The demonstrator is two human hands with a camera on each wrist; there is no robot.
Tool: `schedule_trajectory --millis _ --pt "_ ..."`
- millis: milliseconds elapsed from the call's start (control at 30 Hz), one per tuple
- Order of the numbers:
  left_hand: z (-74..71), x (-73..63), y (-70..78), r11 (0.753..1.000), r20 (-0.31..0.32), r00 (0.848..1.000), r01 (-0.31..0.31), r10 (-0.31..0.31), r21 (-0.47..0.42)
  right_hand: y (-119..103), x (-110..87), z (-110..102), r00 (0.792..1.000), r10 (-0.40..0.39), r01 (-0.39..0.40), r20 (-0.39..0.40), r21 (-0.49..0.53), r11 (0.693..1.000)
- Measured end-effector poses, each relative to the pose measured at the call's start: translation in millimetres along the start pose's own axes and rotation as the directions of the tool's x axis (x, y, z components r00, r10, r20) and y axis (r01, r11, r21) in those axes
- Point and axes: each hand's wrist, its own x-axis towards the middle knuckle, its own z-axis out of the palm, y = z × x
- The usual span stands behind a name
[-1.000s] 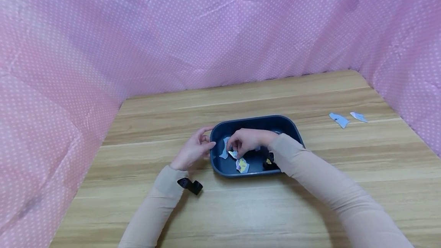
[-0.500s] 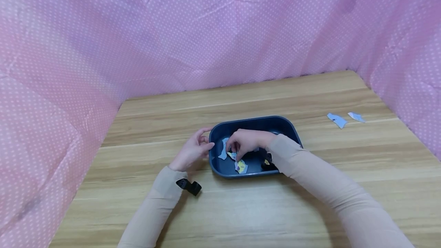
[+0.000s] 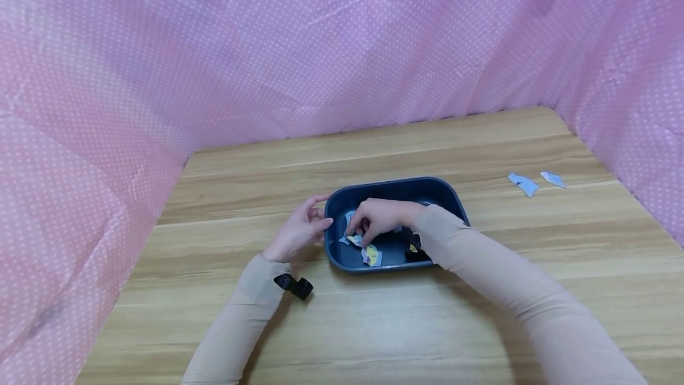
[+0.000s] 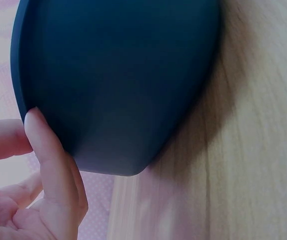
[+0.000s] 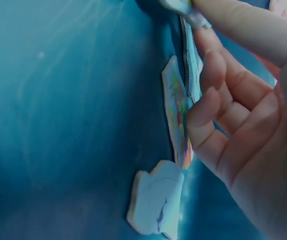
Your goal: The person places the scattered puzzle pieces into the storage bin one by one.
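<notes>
In the head view my left hand (image 3: 300, 229) holds the left end of the dark blue tray (image 3: 395, 265). Its thumb is at the rim; the left wrist view shows fingers against the tray's outer wall (image 4: 118, 100). Inside the tray, my right hand (image 3: 382, 218) pinches a small puzzle piece (image 3: 355, 240) between thumb and index finger. The right wrist view has this held piece (image 5: 183, 7) tilted at the top edge. A yellow and purple piece (image 3: 371, 255) lies just in front of the thumb. A pale blue piece (image 3: 344, 240) is partly hidden beyond the fingers.
Two pale blue pieces (image 3: 523, 184) (image 3: 553, 179) lie on the wooden table (image 3: 256, 183), right of the tray. More pieces, including a white-blue one (image 5: 156, 200), lie in the tray beneath the right hand. A pink dotted cloth (image 3: 342, 46) walls the table's back and sides.
The right fingertips and the pinched piece have shifted slightly left, now overlapping the pale blue piece. My left hand stays at the tray's end.
</notes>
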Motion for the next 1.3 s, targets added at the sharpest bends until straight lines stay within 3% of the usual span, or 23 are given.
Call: schedule_trajectory --millis 133,333,700,1067,1300 --pt "-0.5 1.3 3.3 1.0 -0.015 1.0 -0.006 0.006 0.011 -3.0 -1.0 -5.6 1.0 -0.023 0.023 0.007 0.003 1.0" --pt "-1.8 2.8 6.0 1.0 -0.012 1.0 -0.022 0.022 0.008 -5.6 -0.3 -8.7 0.998 0.005 -0.006 0.068 0.011 1.0" --pt "-1.1 4.2 5.4 1.0 -0.003 1.0 -0.021 0.021 0.022 -3.6 7.2 0.2 0.996 0.058 -0.057 0.067 -0.015 0.998" --pt "0.8 -1.8 -3.0 1.0 -0.016 1.0 -0.002 0.003 0.024 -5.6 10.8 10.9 0.998 0.035 -0.029 0.051 -0.112 0.993" --pt "1.6 -1.7 -3.0 1.0 -0.019 1.0 -0.002 0.002 0.002 -6.3 6.2 4.0 1.0 0.002 -0.003 -0.029 -0.029 1.0"
